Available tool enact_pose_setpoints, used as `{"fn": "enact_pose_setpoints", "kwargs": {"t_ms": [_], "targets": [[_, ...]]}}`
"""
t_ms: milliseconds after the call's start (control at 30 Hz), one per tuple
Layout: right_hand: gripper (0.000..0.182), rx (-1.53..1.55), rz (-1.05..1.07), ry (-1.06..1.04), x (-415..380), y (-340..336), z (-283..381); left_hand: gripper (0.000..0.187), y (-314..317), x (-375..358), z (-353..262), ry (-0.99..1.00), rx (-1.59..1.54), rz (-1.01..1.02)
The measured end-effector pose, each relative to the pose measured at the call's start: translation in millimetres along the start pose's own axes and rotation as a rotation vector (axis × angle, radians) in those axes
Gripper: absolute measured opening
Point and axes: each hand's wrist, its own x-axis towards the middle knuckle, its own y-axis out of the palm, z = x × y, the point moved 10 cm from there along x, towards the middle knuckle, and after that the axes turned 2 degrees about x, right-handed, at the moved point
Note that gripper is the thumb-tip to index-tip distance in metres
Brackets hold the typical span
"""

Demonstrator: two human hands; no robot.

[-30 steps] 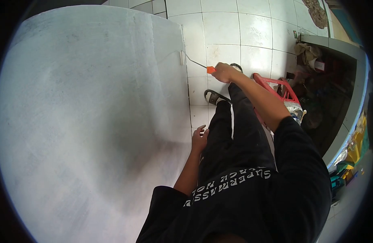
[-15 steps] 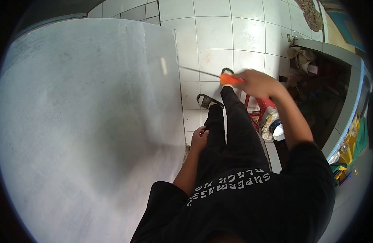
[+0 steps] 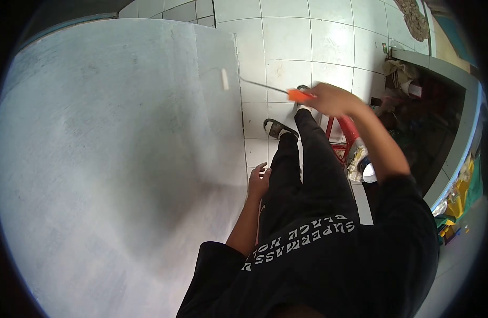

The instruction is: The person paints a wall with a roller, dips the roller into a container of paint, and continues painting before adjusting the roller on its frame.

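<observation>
Glossy white floor tiles, a red stool, a grey-framed dark recess, pale light on the tiles

Right arm extended, right grip clenched, left arm low, left grip loosely curled

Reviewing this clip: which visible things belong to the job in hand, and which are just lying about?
Job:
orange-handled roller, in the right hand
pale grey surface beside it
possibly the white container, contents unclear

Apparently just lying about:
brown crumpled item at upper right
yellow and green items at far right
</observation>
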Motion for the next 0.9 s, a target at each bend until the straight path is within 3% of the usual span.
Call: {"fn": "enact_pose_setpoints", "kwargs": {"t_ms": [67,133,233,300,333,367,400,433,533,567,667,767,867,900], "targets": [[0.042,0.067,-0.114,-0.227,-97,-29,13,0.041,4,3,6,0.01,-0.018,0.014],[0.044,-0.111,-0.133,-0.212,-167,-55,35,0.041,11,6,16,0.014,-0.009,0.026],[0.045,0.001,-0.111,-0.196,-171,-51,24,0.041,21,14,19,0.027,0.001,0.053],[0.044,0.056,-0.124,-0.284,-121,-34,12,0.041,28,17,18,0.033,0.002,0.07],[0.041,-0.004,-0.042,-0.089,-92,-28,12,0.042,30,16,16,0.022,-0.016,0.075],[0.039,-0.024,-0.047,-0.076,-40,-9,-12,0.042,31,15,13,0.009,-0.034,0.078],[0.037,-0.156,-0.22,-0.293,9,0,-10,0.042,29,14,9,0.001,-0.031,0.076],[0.036,-0.043,0.005,-0.009,59,21,-23,0.042,26,13,1,0.026,-0.032,0.061],[0.032,-0.005,-0.169,-0.059,178,57,-25,0.041,18,11,0,0.047,-0.03,0.033],[0.027,-0.037,-0.084,0.04,194,68,-23,0.041,15,10,2,0.046,-0.028,0.024],[0.024,-0.045,-0.037,0.081,205,84,-19,0.041,-1,6,-2,0.052,0.009,0.004],[0.029,-0.059,-0.208,-0.043,137,60,-6,0.041,-9,7,8,0.054,0.057,0.008],[0.034,-0.089,-0.004,-0.001,-1,34,1,0.041,-13,4,16,0.053,0.077,0.01],[0.033,-0.033,-0.053,-0.045,-64,15,15,0.04,-12,4,18,0.063,0.073,0.004]]}}
